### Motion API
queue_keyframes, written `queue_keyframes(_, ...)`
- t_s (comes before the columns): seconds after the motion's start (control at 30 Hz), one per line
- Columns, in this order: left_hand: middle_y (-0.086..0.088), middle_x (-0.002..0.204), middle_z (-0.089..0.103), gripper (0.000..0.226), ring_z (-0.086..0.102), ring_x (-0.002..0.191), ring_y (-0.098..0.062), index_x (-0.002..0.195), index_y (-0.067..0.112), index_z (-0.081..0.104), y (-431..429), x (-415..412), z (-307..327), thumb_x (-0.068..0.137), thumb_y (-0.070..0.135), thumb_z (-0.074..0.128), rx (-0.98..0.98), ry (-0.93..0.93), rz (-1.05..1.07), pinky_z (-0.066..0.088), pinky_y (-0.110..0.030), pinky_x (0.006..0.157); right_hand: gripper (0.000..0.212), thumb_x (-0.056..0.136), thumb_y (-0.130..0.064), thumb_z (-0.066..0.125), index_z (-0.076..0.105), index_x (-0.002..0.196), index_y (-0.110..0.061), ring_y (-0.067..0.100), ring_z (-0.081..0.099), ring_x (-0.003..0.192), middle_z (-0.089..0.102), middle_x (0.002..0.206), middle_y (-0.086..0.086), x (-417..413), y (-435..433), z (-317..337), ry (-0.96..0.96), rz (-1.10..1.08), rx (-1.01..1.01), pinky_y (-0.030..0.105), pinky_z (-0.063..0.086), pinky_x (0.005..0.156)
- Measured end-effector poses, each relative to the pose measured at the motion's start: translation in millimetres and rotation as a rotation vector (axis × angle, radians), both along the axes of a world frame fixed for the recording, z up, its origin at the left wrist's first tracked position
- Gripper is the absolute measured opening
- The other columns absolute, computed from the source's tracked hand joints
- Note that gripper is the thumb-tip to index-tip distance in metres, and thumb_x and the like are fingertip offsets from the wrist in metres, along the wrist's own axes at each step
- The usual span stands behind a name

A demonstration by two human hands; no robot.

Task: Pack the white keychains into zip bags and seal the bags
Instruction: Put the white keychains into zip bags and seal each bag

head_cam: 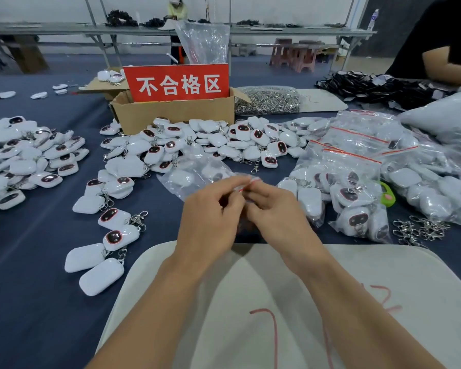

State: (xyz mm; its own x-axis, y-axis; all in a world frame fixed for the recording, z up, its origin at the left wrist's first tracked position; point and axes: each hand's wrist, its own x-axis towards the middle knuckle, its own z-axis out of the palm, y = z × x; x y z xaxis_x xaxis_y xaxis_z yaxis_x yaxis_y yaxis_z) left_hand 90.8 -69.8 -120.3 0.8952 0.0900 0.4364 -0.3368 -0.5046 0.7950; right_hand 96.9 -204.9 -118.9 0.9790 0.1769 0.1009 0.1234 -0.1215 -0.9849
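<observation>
Grip: left hand (210, 217) and right hand (274, 209) pinch the mouth of a clear red-striped plastic zip bag (183, 179); press along it fully.

The zip bag (183, 182) is blurred, its contents unclear.

One cardboard box (171, 114), one red sign (176, 82), one green gadget (388, 196), one bag of metal clips (268, 101). Two beige mats: near mat (383, 275), far mat (328, 102). Two hands, left hand (210, 218) and right hand (276, 209), pinch one zip bag (181, 179). Loose white keychains (129, 165) (dozens upon dozens) defy counting.
</observation>
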Motion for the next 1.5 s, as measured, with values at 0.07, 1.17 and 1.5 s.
queue_keyframes(0.07, 0.026, 0.077, 0.068, 0.038, 0.061, 0.066, 0.004, 0.116, 0.04, 0.075, 1.9, 0.6, 0.1, 0.093, 0.022, 0.052, -0.052, -0.011, 0.076, 0.043, -0.008, 0.066, 0.055, 0.089, 0.013, 0.047, 0.073, 0.117, -0.026, 0.016, 0.076, 0.095, 0.077, 0.116, -0.008, 1.2, -1.1, 0.4, 0.012, 0.01, 0.074, 0.035, 0.06, 0.082)
queue_keyframes(1.17, 0.0, 0.129, 0.064, 0.07, 0.058, 0.116, -0.028, 0.151, 0.034, 0.04, 26.2, 15.6, -12.2, 0.086, 0.019, 0.062, 0.602, 0.383, 0.48, 0.039, -0.037, 0.077, 0.046, 0.086, 0.007, 0.049, 0.057, 0.103, -0.035, 0.017, 0.061, 0.085, 0.065, 0.105, -0.008, 53.6, 16.7, -20.4, -0.14, -0.091, -0.557, 0.027, 0.05, 0.063)
queue_keyframes(1.5, 0.015, 0.107, 0.07, 0.044, 0.063, 0.1, -0.01, 0.123, 0.032, 0.071, -18.7, -9.2, 0.1, 0.088, 0.049, 0.051, 0.122, 0.185, 0.108, 0.049, -0.032, 0.091, 0.073, 0.084, 0.011, 0.062, 0.053, 0.14, -0.034, -0.002, 0.062, 0.122, 0.059, 0.134, -0.02, -5.0, -9.4, -14.9, -0.154, -0.305, -0.059, 0.018, 0.049, 0.099)
